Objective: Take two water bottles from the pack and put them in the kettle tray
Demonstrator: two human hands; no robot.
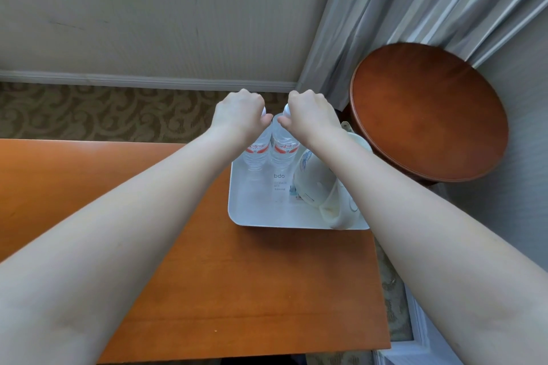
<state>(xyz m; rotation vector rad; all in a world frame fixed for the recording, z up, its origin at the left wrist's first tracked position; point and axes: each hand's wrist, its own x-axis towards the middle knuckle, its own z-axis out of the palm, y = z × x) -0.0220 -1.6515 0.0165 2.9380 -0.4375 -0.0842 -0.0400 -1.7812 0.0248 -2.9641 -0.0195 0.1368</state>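
A person leans over an orange-brown wooden table (207, 261), both bare arms stretched toward its far right corner, where a shallow white plastic kettle tray (261, 216) sits. The left hand (238, 115) is curled shut around the white cap end of a clear plastic water bottle with a red-and-white label (255, 154); just beside it, the right hand (311, 115) is closed the same way on the neck of a second clear bottle with a matching label (284, 151). The two bottles stand upright and close together at the tray's far left corner, their bases seemingly down on the tray floor, though contact cannot be confirmed. To their right a white electric kettle (314, 184) fills much of the tray, its handle partly under the right forearm. Setting down well appears to call for letting both bases settle flat before the fingers loosen, then lifting the hands straight up, the right arm kept clear of the kettle. A round reddish-brown wooden table top (430, 112) stands beyond, by grey curtains (415, 3).
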